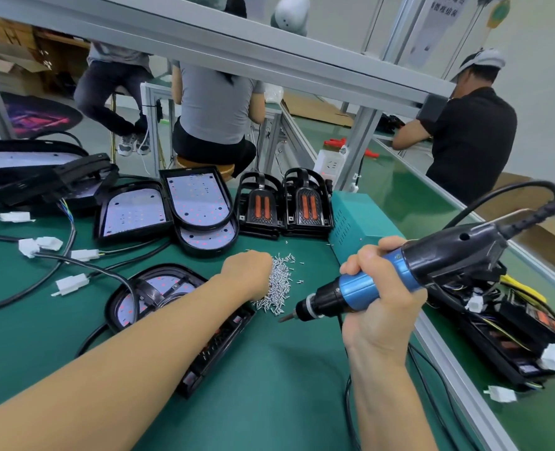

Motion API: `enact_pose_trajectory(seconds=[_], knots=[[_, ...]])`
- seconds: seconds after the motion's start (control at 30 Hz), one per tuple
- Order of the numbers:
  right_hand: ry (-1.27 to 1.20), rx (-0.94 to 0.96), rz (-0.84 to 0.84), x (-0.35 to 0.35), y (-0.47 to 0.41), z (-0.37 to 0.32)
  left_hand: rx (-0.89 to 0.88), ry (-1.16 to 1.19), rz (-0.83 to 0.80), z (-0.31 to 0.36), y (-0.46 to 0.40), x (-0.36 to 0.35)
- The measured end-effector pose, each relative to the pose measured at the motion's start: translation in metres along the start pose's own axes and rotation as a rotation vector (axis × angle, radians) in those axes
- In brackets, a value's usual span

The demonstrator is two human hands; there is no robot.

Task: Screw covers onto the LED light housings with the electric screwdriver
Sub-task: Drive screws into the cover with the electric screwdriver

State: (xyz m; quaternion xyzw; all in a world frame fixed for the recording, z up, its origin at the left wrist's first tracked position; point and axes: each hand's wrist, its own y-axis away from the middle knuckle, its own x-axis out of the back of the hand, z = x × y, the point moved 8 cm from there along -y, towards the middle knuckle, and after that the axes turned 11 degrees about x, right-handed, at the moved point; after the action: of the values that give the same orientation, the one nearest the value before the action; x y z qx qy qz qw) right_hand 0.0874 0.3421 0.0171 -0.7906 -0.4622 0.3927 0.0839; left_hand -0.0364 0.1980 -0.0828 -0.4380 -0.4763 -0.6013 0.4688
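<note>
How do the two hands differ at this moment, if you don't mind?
The left hand reaches into the screw pile, knuckles up; the right hand grips the electric screwdriver. The left lies on the mat, the right is raised above it. Both are bare.

Matt green mat (269, 385) on the bench, glossy black plastic housings (201, 242), shiny metal screws (281, 284) — screwdriver (400, 275) has a satin blue metallic barrel, glossy black plastic body.
</note>
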Motion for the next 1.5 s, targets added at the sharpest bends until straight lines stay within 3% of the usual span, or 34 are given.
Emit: enact_pose_trajectory(seconds=[0.23,0.4,0.5,0.6,0.7,0.8,1.07,1.3,1.5], knots=[[0.002,-0.001,-0.011,-0.003,0.001,-0.003,0.009,-0.006,-0.056,0.002,0.001,-0.004],[-0.001,0.012,-0.013,-0.003,0.0,-0.007,0.038,0.156,-0.036,-0.005,0.003,0.007],[-0.003,0.01,-0.002,-0.003,0.0,-0.008,0.026,0.355,0.004,-0.014,0.009,0.025],[-0.023,0.005,0.006,-0.004,0.0,-0.01,0.065,0.695,0.069,-0.037,0.023,0.042],[-0.057,0.002,0.001,-0.009,0.001,-0.012,0.138,1.109,0.008,-0.065,0.043,0.043],[-0.132,-0.023,0.003,-0.018,0.003,-0.013,0.166,1.329,-0.039,-0.087,0.064,0.04],[-0.282,-0.097,-0.021,-0.055,0.021,-0.012,0.182,1.737,-0.161,-0.13,0.119,0.024],[-0.361,-0.144,-0.053,-0.089,0.039,-0.006,0.202,1.848,-0.194,-0.15,0.144,0.014],[-0.407,-0.16,-0.08,-0.112,0.052,-0.005,0.219,2.088,-0.303,-0.146,0.157,0.003]])
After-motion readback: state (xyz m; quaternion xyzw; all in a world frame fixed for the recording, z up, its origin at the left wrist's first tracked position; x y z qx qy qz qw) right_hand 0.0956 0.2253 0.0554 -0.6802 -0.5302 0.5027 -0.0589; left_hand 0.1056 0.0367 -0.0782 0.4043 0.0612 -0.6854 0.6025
